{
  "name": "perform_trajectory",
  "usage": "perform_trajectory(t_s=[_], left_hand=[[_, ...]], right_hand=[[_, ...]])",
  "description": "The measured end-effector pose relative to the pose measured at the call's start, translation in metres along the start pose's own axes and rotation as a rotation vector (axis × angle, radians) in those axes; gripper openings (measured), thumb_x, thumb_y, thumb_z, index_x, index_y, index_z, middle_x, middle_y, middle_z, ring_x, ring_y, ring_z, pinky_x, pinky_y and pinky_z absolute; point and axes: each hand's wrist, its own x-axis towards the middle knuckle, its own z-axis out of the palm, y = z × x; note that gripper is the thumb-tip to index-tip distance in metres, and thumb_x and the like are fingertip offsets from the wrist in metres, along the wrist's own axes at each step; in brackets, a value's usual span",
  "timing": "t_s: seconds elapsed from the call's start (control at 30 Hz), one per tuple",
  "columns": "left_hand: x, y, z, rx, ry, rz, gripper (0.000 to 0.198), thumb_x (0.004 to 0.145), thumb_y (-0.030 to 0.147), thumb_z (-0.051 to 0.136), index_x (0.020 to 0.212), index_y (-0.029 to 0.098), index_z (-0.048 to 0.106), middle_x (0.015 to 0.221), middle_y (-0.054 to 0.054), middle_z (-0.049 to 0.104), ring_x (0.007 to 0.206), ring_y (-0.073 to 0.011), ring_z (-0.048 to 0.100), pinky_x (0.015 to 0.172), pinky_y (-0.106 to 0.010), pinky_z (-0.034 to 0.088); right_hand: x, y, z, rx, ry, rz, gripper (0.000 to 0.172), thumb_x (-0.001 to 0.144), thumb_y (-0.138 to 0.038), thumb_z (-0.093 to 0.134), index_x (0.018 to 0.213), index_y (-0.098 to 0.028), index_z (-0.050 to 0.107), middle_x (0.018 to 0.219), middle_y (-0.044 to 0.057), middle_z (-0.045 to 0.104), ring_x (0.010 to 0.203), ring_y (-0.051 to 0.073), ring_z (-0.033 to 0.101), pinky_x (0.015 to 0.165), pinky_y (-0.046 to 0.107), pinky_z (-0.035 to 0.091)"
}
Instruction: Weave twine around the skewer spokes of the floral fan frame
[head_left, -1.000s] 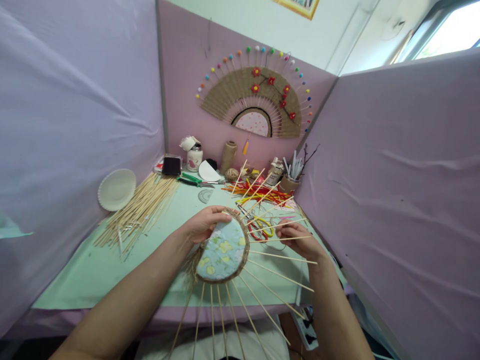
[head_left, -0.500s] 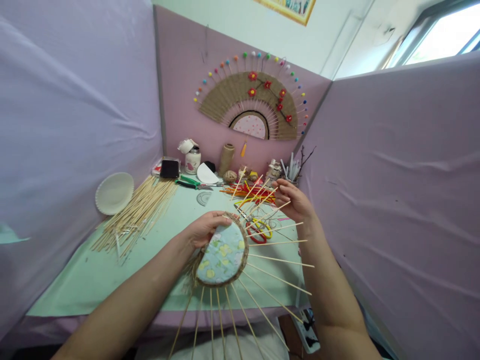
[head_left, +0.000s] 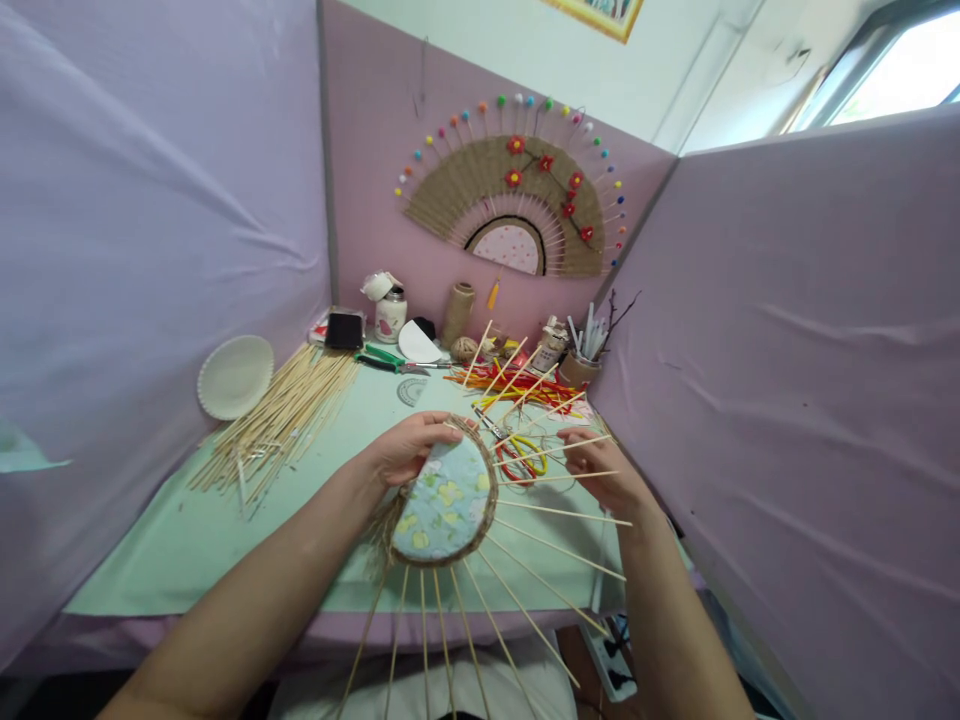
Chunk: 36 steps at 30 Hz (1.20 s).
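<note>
A half-round fan frame [head_left: 445,503] has a padded blue floral cloth centre and a brown twine edge. Thin bamboo sticks [head_left: 564,516] spread out from its curved side. My left hand [head_left: 412,448] is closed on the upper end of the frame, thumb on the front and fingers behind. To the right, my right hand [head_left: 600,470] has its fingers curled together among the outer stick ends; whether they pinch a stick or a strand is unclear. Below my left hand, loose fibres [head_left: 382,528] hang by the straight edge. Scissors [head_left: 517,460] with red and yellow handles lie behind the sticks.
Loose bamboo sticks [head_left: 289,415] and a white scalloped plate [head_left: 236,377] lie left. Green-handled pliers [head_left: 384,358], a protractor [head_left: 411,391], a twine cone [head_left: 458,315] and red-orange strips [head_left: 517,383] sit behind. A finished fan [head_left: 517,195] hangs on the back panel.
My right hand has come down from the upper sticks to the middle right ones. My left hand keeps its hold on the fan frame. The view has shifted slightly.
</note>
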Motion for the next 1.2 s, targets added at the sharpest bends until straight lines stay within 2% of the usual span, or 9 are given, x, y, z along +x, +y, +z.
perform_trajectory(t_s=[0.13, 0.3, 0.43, 0.53, 0.73, 0.97, 1.2], left_hand=[[-0.001, 0.0, -0.002, 0.007, -0.015, 0.018, 0.03, 0.06, 0.016, 0.078, 0.089, 0.012, 0.072, 0.077, -0.007, 0.072, 0.063, -0.013, 0.066, 0.061, -0.023, 0.052], [0.002, -0.001, -0.007, 0.018, -0.045, 0.018, 0.034, 0.059, 0.017, 0.079, 0.092, 0.013, 0.072, 0.08, -0.006, 0.073, 0.065, -0.0135, 0.067, 0.062, -0.022, 0.052], [0.001, -0.001, -0.012, 0.005, -0.132, 0.01, 0.047, 0.057, 0.018, 0.081, 0.102, 0.013, 0.07, 0.084, -0.007, 0.073, 0.066, -0.0131, 0.066, 0.062, -0.022, 0.051], [-0.002, 0.001, -0.013, 0.026, -0.195, 0.001, 0.051, 0.057, 0.019, 0.082, 0.105, 0.012, 0.07, 0.083, -0.007, 0.073, 0.064, -0.0129, 0.066, 0.061, -0.021, 0.05], [-0.009, 0.002, -0.009, 0.083, -0.266, -0.059, 0.046, 0.054, 0.018, 0.083, 0.097, 0.011, 0.071, 0.087, -0.01, 0.074, 0.073, -0.0194, 0.069, 0.065, -0.028, 0.054], [-0.01, -0.001, -0.007, 0.094, -0.215, -0.057, 0.051, 0.052, 0.017, 0.084, 0.102, 0.012, 0.071, 0.088, -0.009, 0.075, 0.071, -0.0172, 0.068, 0.065, -0.026, 0.055], [-0.007, -0.001, -0.006, 0.083, -0.186, -0.066, 0.045, 0.052, 0.019, 0.084, 0.094, 0.01, 0.072, 0.082, -0.009, 0.074, 0.068, -0.0178, 0.068, 0.063, -0.027, 0.054]], right_hand=[[-0.034, 0.021, 0.006, -0.299, -0.021, 0.063, 0.023, 0.063, -0.037, 0.079, 0.067, -0.017, 0.069, 0.054, -0.004, 0.046, 0.047, 0.007, 0.029, 0.046, 0.024, 0.02], [-0.066, 0.026, 0.027, -0.486, -0.261, 0.144, 0.022, 0.069, -0.036, 0.074, 0.061, -0.016, 0.067, 0.058, -0.001, 0.054, 0.056, 0.011, 0.042, 0.055, 0.026, 0.03], [-0.069, 0.028, 0.037, -0.507, -0.387, 0.208, 0.026, 0.071, -0.04, 0.073, 0.066, -0.015, 0.067, 0.059, -0.001, 0.055, 0.057, 0.011, 0.043, 0.056, 0.025, 0.031], [-0.065, 0.031, 0.041, -0.49, -0.38, 0.247, 0.029, 0.07, -0.042, 0.074, 0.065, -0.015, 0.065, 0.058, -0.002, 0.052, 0.055, 0.01, 0.042, 0.053, 0.023, 0.029], [-0.066, 0.032, 0.044, -0.421, -0.353, 0.28, 0.033, 0.07, -0.045, 0.074, 0.064, -0.015, 0.061, 0.054, -0.004, 0.049, 0.05, 0.008, 0.039, 0.048, 0.022, 0.026], [-0.067, 0.029, 0.042, -0.471, -0.336, 0.252, 0.03, 0.068, -0.042, 0.075, 0.062, -0.015, 0.063, 0.054, -0.004, 0.05, 0.052, 0.008, 0.04, 0.051, 0.022, 0.028], [-0.065, 0.029, 0.04, -0.513, -0.322, 0.222, 0.031, 0.067, -0.045, 0.074, 0.064, -0.015, 0.065, 0.054, -0.003, 0.05, 0.053, 0.009, 0.041, 0.053, 0.023, 0.03]])
